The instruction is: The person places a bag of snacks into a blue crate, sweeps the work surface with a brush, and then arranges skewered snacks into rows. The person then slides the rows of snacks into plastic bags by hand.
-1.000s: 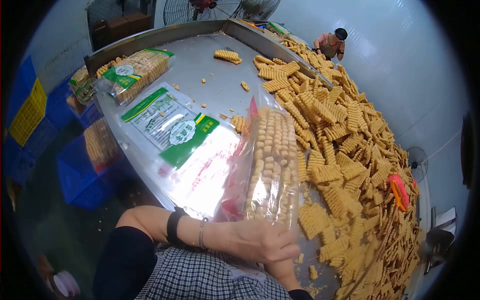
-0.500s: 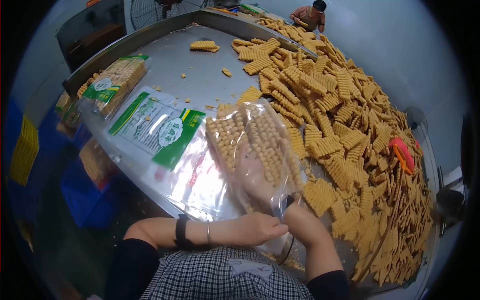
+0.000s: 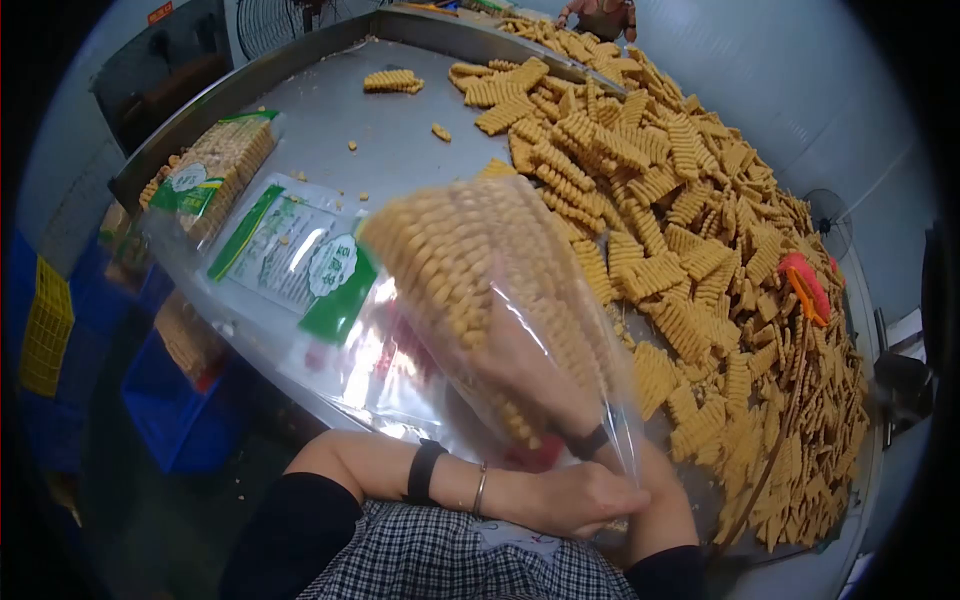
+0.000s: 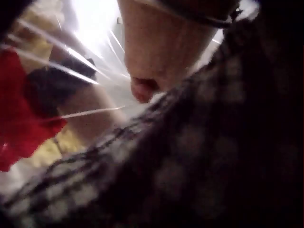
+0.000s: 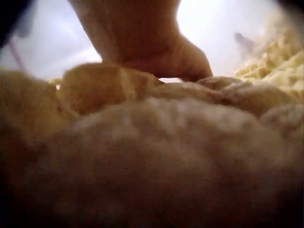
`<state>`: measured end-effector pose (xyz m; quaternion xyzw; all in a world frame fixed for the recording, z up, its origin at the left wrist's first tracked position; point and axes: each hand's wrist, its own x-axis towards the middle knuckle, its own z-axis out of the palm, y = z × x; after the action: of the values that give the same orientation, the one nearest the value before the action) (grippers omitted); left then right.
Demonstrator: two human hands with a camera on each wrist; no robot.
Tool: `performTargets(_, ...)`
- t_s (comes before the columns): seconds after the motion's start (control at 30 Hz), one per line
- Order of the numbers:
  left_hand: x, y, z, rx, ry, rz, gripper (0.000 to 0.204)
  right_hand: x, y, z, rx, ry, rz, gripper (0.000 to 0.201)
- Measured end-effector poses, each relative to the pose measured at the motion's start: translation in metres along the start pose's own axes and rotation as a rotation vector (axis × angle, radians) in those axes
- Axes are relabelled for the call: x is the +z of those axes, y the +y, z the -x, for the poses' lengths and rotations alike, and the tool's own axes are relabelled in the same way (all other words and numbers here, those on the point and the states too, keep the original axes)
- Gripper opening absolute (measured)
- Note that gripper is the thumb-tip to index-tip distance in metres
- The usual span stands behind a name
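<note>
A clear plastic bag packed with rows of ridged, golden fried snack pieces stands tilted in front of me. My left hand pinches the gathered plastic at the bag's near, open end. Inside the bag, my right hand reaches up with extended fingers against the snack pieces, blurred behind the plastic. In the right wrist view, that hand lies over the rounded ridges of the pieces. The left wrist view shows taut plastic beside a red patch; the left fingers are mostly hidden there.
Flat printed bags lie on the metal table, with a filled bag at its left edge. A large snack heap covers the right side, with a pink-orange item on it. Blue crates stand below. Another person is beyond.
My right hand, near the bag's open end a second ago, has gone inside it. The bag has tilted leftward and come closer; my left hand has shifted right, holding its edge.
</note>
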<state>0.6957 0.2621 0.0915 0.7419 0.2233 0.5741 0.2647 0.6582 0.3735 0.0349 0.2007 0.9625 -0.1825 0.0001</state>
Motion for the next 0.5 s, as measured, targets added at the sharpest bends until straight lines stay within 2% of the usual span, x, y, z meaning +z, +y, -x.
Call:
performTargets(0.03, -0.004, -0.002, 0.001, -0.015, 0.008, 0.013, 0.015, 0.006, -0.010, 0.001, 0.001, -0.025, 0.002, 0.101)
performTargets(0.1, -0.023, -0.009, 0.001, -0.250, -0.099, -0.134, 0.022, 0.011, -0.025, 0.002, 0.002, -0.064, 0.002, 0.100)
performTargets(0.17, -0.062, -0.037, 0.015, -0.226, 0.025, -0.558, 0.032, 0.010, -0.039, -0.003, -0.004, -0.091, 0.009, 0.099)
performTargets(0.2, -0.091, -0.037, 0.017, -0.509, 0.267, -1.065, 0.041, 0.001, -0.028, -0.002, -0.194, -0.050, 0.138, 0.093)
performTargets(0.23, -0.142, -0.028, 0.006, -0.450, 0.456, -0.658, 0.049, 0.010, -0.025, -0.003, -0.191, -0.052, 0.126, 0.093)
performTargets(0.27, -0.186, -0.058, 0.015, -0.547, 0.516, -1.060, 0.057, 0.025, -0.021, -0.005, -0.240, 0.107, -0.017, 0.084)
performTargets(0.3, -0.215, -0.092, 0.042, -0.568, 0.598, -1.598, 0.067, 0.035, -0.019, -0.006, -0.284, 0.270, -0.156, 0.077)
performTargets(0.37, -0.248, -0.151, 0.098, -0.806, 0.609, -1.776, 0.074, 0.031, -0.022, -0.004, -0.229, 0.234, -0.272, 0.071)
performTargets(0.4, -0.248, -0.146, 0.100, -0.803, 0.599, -1.759, 0.074, 0.028, -0.020, -0.004, -0.186, 0.198, -0.380, 0.064)
performTargets(0.47, -0.246, -0.128, 0.090, -1.271, 0.470, -1.181, 0.079, 0.034, -0.008, -0.007, -0.191, 0.181, -0.357, 0.063)
performTargets(0.5, -0.245, -0.126, 0.090, -1.266, 0.454, -1.165, 0.079, 0.037, -0.001, -0.006, -0.217, 0.164, -0.341, 0.062)
